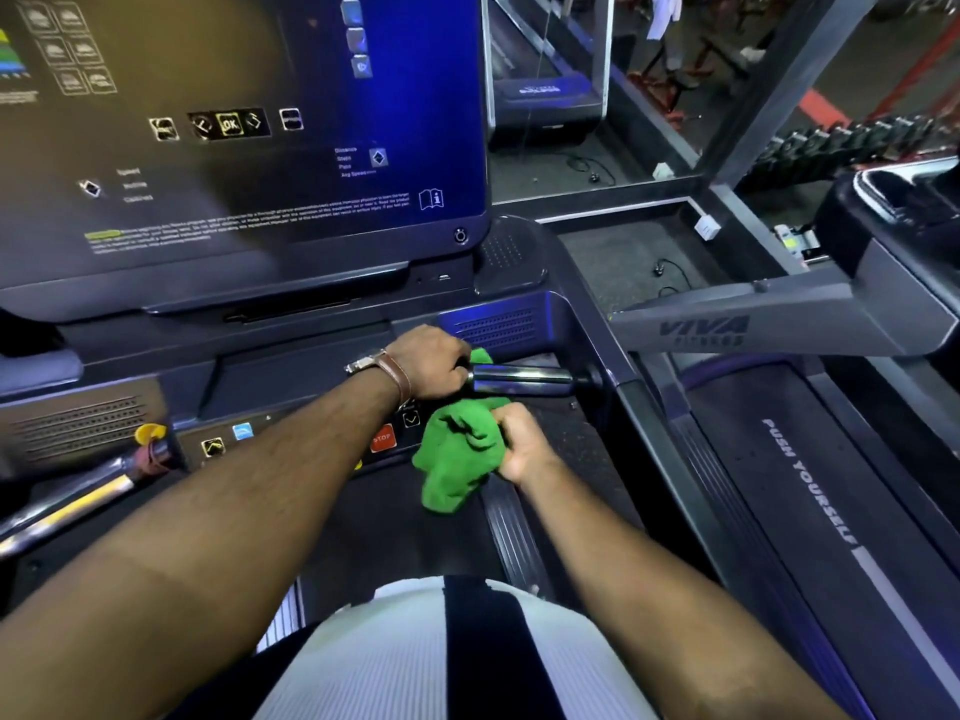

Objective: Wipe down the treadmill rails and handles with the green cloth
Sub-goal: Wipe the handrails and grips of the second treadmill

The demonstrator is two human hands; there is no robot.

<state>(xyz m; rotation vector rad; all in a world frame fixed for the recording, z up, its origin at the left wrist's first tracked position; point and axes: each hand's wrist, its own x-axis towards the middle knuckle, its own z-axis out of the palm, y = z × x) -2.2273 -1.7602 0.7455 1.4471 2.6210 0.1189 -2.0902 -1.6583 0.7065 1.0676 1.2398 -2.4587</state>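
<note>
Cloth [457,459] on handle [519,381] near STOP button [383,439]

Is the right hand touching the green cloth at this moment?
Touching. The head view shows the right hand with its fingers curled round a bunch of the green cloth, with no gap between them.

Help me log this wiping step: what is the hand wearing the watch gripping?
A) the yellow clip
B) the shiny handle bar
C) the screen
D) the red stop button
B: the left hand, watch on its wrist, is curled round the near end of the shiny handle bar, while the right hand holds the green cloth just below it.
</note>
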